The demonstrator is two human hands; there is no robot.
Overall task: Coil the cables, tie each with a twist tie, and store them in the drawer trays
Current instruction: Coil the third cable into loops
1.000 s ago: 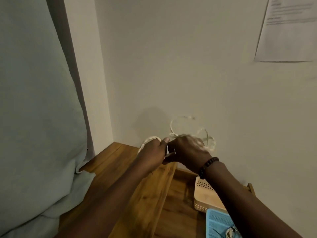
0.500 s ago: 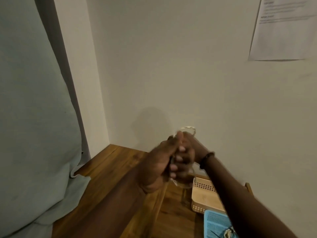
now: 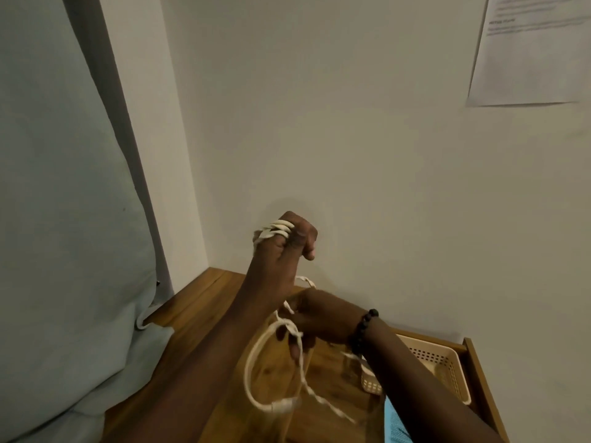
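My left hand is raised in a fist near the wall, with several turns of a white cable wrapped over its fingers. Below it, my right hand, with a black bead bracelet at the wrist, pinches the same cable lower down. A loose loop of the cable hangs under my right hand, and its blurred tail trails down to the right over the wood. A beige perforated tray lies in the open drawer behind my right forearm.
A wooden top fills the room's corner. A pale green curtain or cloth hangs at the left and drapes onto the wood. A blue tray's edge shows at the bottom. A paper sheet is stuck to the wall.
My hands were clasped together half a second ago. Now my left hand has risen with cable turns around its fingers, and my right hand has dropped, drawing the cable out into a hanging loop.
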